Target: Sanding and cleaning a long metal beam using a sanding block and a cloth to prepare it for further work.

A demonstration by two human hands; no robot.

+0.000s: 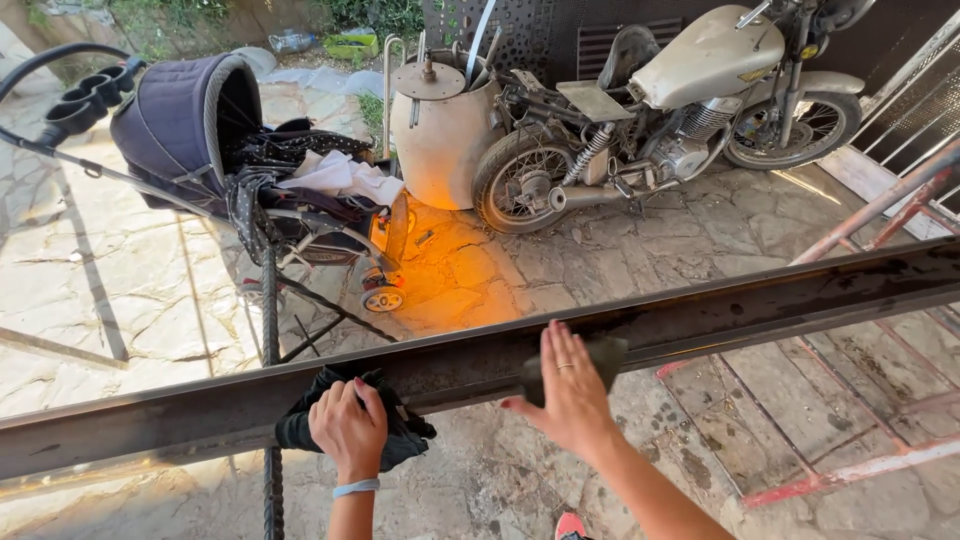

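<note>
A long dark steel beam [740, 300] is seen running across the view, from lower left to upper right; both of its ends are cut off by the frame edges.

The left hand [347, 428] is closed on a black cloth [400, 440]. The fingers [345, 392] are curled over the top of the cloth and are pressed against the near face of the beam. Part of the cloth is hidden under the palm; the rest is bunched below and to the right of the fingers. A pale band [356, 488] is worn at the wrist.

The right hand [570, 395] is laid flat on a small dark pad [590, 362], which is held against the beam. The fingers [562, 345] are extended and spread slightly, with the tips at the beam's upper edge. A ring is visible on one finger. Most of the pad is covered by the hand; only its corner beyond the fingers can be made out, and its material cannot be determined.

Beyond the fingers, on the stone-paved floor [600, 260], a pale motorcycle [680, 100] is parked; its handlebar is cut off at the top. A round tan tank [445, 125] stands beside its rear wheel. A dark blue pram [200, 140] with white fabric inside is located further left. A red-painted metal frame [860, 465] is partly concealed under the beam at right.
</note>
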